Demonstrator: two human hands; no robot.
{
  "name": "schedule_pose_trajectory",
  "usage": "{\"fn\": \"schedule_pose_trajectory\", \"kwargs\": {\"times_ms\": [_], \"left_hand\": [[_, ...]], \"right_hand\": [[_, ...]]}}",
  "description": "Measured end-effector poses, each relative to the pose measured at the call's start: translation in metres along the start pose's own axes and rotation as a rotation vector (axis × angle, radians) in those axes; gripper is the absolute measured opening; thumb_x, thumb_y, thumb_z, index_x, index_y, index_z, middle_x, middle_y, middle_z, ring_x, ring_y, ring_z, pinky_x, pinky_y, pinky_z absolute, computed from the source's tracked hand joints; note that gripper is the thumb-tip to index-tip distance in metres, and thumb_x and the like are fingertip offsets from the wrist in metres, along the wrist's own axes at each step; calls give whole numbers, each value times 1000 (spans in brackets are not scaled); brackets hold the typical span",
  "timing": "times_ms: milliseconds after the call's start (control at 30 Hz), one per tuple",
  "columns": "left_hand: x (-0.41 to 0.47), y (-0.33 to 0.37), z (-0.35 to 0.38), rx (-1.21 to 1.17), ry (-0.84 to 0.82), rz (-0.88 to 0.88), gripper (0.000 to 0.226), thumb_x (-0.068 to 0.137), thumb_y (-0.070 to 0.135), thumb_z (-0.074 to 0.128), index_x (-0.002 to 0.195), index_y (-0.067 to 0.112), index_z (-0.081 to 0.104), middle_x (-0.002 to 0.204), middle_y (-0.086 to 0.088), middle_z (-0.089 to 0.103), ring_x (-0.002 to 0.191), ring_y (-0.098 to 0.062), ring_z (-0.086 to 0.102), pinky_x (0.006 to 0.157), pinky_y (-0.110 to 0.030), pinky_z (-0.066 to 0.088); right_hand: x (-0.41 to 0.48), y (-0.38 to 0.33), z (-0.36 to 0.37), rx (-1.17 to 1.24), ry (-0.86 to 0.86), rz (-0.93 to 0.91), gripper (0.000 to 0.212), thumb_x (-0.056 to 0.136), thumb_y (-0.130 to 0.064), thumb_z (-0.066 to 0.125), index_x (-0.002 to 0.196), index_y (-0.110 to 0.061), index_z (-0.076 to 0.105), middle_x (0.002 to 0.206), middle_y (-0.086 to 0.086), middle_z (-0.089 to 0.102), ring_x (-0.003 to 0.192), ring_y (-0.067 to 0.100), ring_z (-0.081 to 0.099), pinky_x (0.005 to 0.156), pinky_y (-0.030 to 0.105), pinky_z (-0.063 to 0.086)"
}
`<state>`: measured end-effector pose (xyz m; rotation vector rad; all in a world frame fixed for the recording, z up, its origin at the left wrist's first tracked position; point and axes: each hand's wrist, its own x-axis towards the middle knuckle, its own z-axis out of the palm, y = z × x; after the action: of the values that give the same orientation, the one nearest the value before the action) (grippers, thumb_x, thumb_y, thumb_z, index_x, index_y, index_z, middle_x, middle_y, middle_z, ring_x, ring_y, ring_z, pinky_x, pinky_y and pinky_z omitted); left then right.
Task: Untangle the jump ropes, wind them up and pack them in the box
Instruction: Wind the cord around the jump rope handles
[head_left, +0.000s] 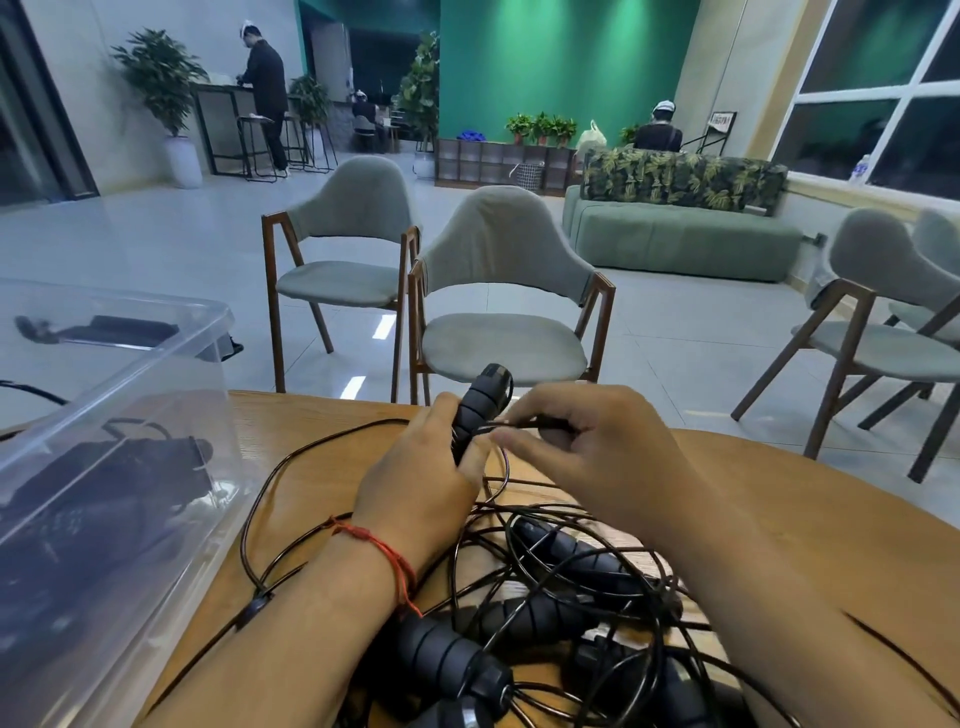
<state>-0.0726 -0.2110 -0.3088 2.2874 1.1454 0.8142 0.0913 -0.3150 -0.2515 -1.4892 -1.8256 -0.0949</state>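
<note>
Above the wooden bench (779, 499), the left hand (421, 470) gripped a black ridged handle (475, 410) upright, and the right hand (587, 452) pinched a thin cord (524, 426) beside it. The tangled jump ropes (566, 587) lay under the wrists, near the clear box (156, 371) at left.

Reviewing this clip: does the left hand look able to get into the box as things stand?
Probably yes. The box stands right beside the left forearm, with nothing between. But the left hand grips a handle while the right hand pinches a cord, so it is not free.
</note>
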Motion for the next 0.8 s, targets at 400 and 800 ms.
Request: {"fn": "schedule_pose_trajectory", "kwargs": {"times_ms": [400, 800], "left_hand": [[-11, 8, -9, -61, -122, 465, 45, 96, 60, 62, 135, 43, 47, 103, 23, 60, 91, -1, 59, 78, -27, 53], [-15, 9, -12, -475, -167, 573, 47, 101, 36, 62, 145, 29, 48, 98, 7, 68, 76, -18, 70, 63, -35, 57]], "right_hand": [[3, 32, -25, 303, 180, 242, 10, 88, -30, 84, 94, -22, 83, 85, -8, 76, 88, 15, 72, 75, 23, 57], [3, 42, 1, 586, -39, 542, 22, 94, -4, 73, 74, -11, 75, 65, -6, 71, 66, 2, 68, 59, 15, 51]]}}
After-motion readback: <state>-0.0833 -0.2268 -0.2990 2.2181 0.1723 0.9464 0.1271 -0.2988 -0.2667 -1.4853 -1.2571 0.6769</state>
